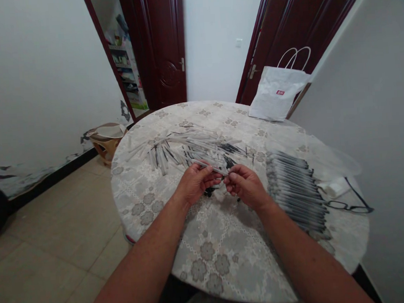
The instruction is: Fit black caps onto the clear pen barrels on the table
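Note:
My left hand [198, 183] is closed round a thin, whitish, see-through tube [214, 169] that looks like a pen barrel. At the tube's right end my right hand [244, 183] pinches with thumb and forefinger; any small part between those fingertips is too small to make out. Just beyond both hands spreads a loose pile of similar pale tubes [161, 156] mixed with thin black sticks [230, 148]. Small black pieces [210, 191] lie under my left hand, partly covered. By my right forearm, a neat row of pale tubes with dark ends [294, 189] lies side by side.
A flower-patterned cloth covers the round table [213, 266]. Black-framed glasses [351, 207] and a white roll [336, 187] lie at its right edge, near clear plastic [337, 156]. A white paper bag [276, 93] stands at the back right. A wooden stool [106, 142] is at left.

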`<state>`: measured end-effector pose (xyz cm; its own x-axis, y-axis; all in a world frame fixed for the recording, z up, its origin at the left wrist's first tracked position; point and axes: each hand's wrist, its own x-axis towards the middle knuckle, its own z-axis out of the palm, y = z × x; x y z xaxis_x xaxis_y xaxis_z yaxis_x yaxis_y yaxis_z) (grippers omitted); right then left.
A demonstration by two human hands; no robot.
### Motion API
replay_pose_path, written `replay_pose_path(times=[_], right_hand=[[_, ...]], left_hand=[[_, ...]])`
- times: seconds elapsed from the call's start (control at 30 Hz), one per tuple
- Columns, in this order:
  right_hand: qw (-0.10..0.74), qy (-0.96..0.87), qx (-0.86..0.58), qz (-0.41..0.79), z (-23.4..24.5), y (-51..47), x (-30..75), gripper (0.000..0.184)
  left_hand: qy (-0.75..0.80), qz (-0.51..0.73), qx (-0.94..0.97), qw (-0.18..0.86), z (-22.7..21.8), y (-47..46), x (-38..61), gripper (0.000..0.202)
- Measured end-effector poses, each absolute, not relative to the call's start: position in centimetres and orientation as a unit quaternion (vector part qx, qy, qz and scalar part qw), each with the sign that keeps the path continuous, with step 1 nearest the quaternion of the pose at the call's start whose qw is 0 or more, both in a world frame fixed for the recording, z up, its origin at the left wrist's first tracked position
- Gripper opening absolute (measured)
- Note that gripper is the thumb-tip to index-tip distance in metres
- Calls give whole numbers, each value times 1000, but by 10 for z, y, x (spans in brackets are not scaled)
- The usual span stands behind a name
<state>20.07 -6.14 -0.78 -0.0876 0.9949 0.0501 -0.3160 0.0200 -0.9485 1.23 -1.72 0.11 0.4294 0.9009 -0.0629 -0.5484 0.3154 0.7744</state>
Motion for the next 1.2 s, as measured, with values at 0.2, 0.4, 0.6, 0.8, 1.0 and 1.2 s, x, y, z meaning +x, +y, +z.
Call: replay_pose_path(times=[0.2, 0.4, 0.6, 0.8, 1.0, 1.2], right_hand=[[549, -457, -405, 571, -15, -60, 198, 32], [441, -654, -499, 358, -14, -61, 203, 19], [217, -836, -492, 108, -14, -66, 196, 22], [65, -833, -548, 42, -14, -66, 179, 28], [0, -820, -572, 4, -11, -65, 168, 25], [0, -823, -568, -7, -11, -65, 164, 22]], left_hand=[[238, 450, 339, 791, 2, -20, 12, 32], [253, 542, 250, 761, 1, -10, 8, 17], [265, 605, 173, 731, -2, 2, 3, 8], [270, 609, 176, 725, 0, 0, 5, 12], [264, 602, 205, 725, 0, -5, 8, 19], [257, 600, 227, 722, 0, -8, 9, 28]])
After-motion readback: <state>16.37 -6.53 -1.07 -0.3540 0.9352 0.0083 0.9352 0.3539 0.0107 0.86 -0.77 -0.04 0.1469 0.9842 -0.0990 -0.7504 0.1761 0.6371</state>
